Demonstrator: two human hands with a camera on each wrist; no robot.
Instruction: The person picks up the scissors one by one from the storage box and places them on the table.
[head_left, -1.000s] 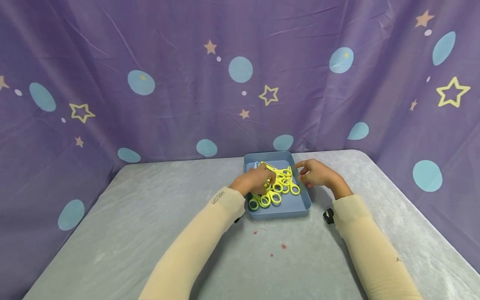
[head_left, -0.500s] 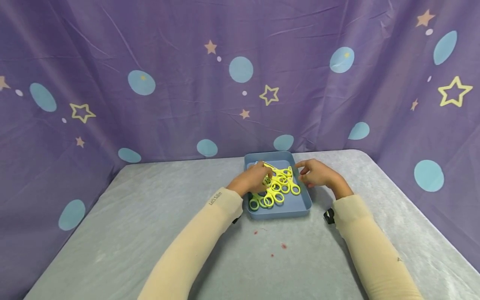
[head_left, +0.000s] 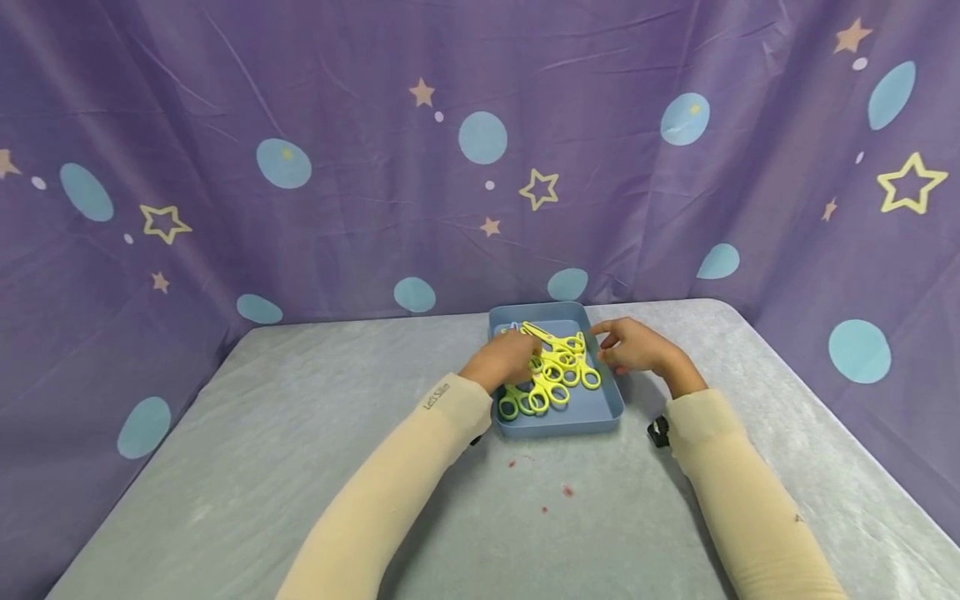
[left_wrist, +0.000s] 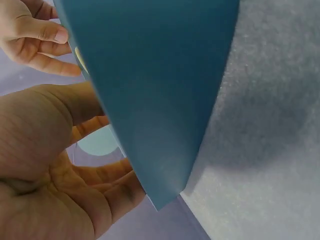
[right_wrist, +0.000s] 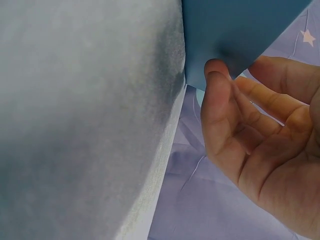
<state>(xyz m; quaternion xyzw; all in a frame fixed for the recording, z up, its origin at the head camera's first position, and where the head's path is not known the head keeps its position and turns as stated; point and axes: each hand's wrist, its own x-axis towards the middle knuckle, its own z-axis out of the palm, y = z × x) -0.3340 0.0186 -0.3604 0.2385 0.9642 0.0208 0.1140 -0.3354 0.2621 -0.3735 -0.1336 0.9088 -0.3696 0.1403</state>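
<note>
Several yellow scissors (head_left: pixel 542 385) lie in a loose pile in a shallow blue tray (head_left: pixel 558 429), mostly toward its left and back. My left hand (head_left: pixel 508 360) reaches over the tray's left wall into the pile. Its fingertips are hidden behind that wall in the left wrist view, and I cannot tell whether they grip a pair. At the opposite side, my right hand (head_left: pixel 636 346) pinches the tray's right wall near the back. In the right wrist view its thumb (right_wrist: pixel 216 82) presses the outer face while the index finger (right_wrist: pixel 285 75) goes over the rim.
The tray stands toward the back of a table with a grey cloth (head_left: pixel 337 433). A purple curtain (head_left: pixel 360 233) with stars and dots hangs right behind the table edge. Small red marks (head_left: pixel 567 492) show on the cloth in front of the tray.
My left hand has shifted slightly within the pile, uncovering more of the pair at the back. Some scissor handles near the front have slid a little to the right. The right hand stays put.
</note>
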